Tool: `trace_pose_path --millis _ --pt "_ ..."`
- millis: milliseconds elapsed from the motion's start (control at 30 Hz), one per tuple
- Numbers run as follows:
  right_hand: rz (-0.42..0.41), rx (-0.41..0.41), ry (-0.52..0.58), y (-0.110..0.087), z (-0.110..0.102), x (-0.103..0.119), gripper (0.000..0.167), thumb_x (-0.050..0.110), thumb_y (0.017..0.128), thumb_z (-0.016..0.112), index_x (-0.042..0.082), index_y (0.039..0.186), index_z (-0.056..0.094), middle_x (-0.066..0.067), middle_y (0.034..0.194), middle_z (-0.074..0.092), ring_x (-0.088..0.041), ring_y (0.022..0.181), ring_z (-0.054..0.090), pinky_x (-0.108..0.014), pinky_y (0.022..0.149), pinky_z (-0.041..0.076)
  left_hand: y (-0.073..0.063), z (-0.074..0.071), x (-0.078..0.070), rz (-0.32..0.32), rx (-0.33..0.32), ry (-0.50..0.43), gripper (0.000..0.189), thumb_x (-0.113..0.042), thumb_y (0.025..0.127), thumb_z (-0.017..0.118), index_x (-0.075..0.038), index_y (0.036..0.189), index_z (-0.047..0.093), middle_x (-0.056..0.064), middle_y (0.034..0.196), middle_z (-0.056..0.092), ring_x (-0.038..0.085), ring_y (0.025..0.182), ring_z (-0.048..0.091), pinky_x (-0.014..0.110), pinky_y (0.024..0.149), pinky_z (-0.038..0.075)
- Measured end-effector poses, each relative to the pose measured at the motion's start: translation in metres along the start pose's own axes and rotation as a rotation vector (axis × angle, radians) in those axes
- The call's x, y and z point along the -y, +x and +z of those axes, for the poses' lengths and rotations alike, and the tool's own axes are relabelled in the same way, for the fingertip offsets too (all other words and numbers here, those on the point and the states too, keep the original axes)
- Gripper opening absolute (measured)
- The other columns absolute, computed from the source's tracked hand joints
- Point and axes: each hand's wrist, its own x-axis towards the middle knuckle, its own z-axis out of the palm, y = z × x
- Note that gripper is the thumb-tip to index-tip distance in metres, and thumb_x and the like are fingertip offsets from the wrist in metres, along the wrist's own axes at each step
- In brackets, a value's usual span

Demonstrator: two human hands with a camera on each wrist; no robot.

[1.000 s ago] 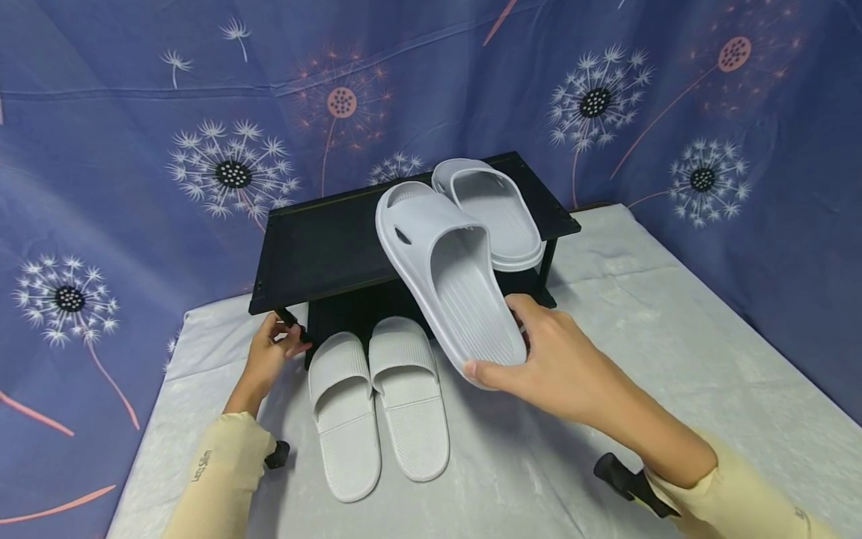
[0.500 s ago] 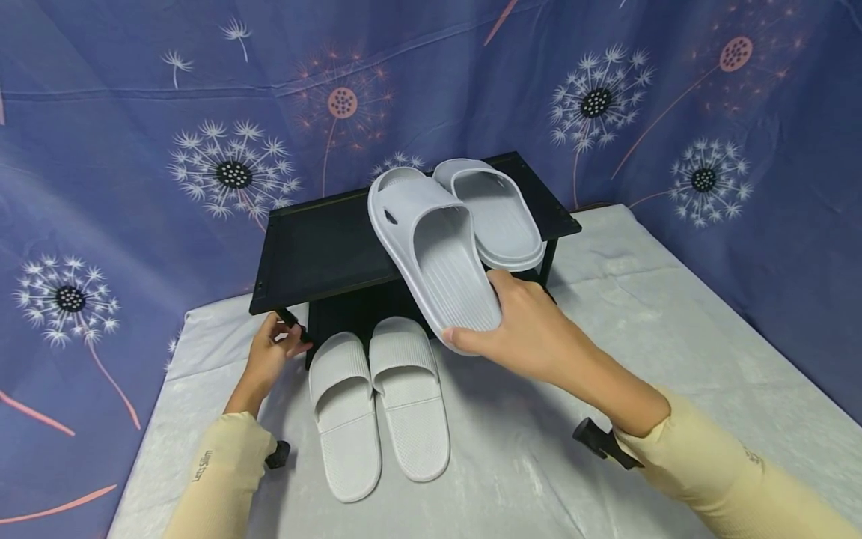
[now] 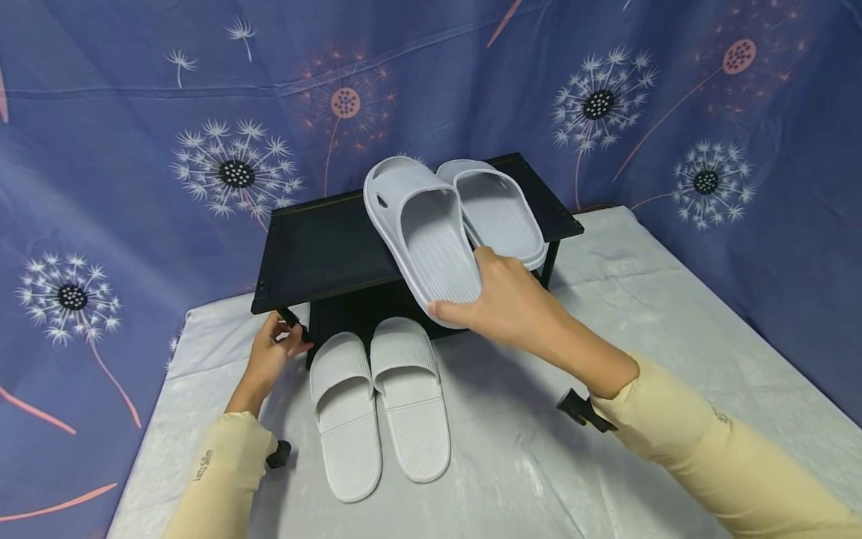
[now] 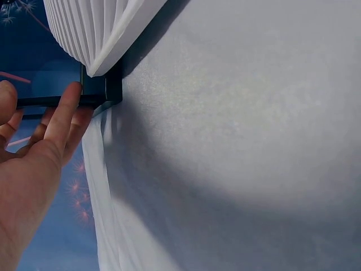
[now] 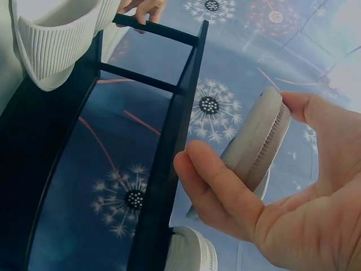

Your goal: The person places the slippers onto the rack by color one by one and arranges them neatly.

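Observation:
My right hand (image 3: 515, 307) grips a pale grey slipper (image 3: 438, 251) by its heel, thumb on the top side and fingers underneath. The slipper is held over the top shelf of a black shoe rack (image 3: 316, 247), its toe pointing to the back. Beside it on the right, a matching grey slipper (image 3: 501, 217) sits on that shelf. In the right wrist view the held slipper's heel (image 5: 262, 144) shows between thumb and fingers. My left hand (image 3: 266, 355) holds the rack's front left leg (image 4: 39, 101), thumb and fingers on either side.
Two white ribbed slippers (image 3: 350, 449) stand side by side at the rack's front left, toes at the lower shelf (image 5: 51, 141). A pale cloth (image 3: 646, 329) covers the table. Behind hangs a blue dandelion-print curtain (image 3: 431, 75).
My right hand has carried the grey slipper back and to the left, farther over the top shelf. The left hand has stayed on the leg.

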Motion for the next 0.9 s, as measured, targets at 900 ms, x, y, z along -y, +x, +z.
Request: trace_pose_path --millis 900 --pt "-0.009 -0.008 -0.141 0.036 0.011 0.01 0.075 0.06 0.073 0.069 -0.004 0.108 0.051 -0.019 0.093 0.061 -0.032 0.081 0.063 -0.044 0.069 0.056 0.0 0.0 0.001 -0.003 0.006 -0.021 0.013 -0.005 0.099 0.051 -0.01 0.11 0.046 0.013 0.103 0.042 0.024 0.094 0.058 0.039 0.087 0.059"
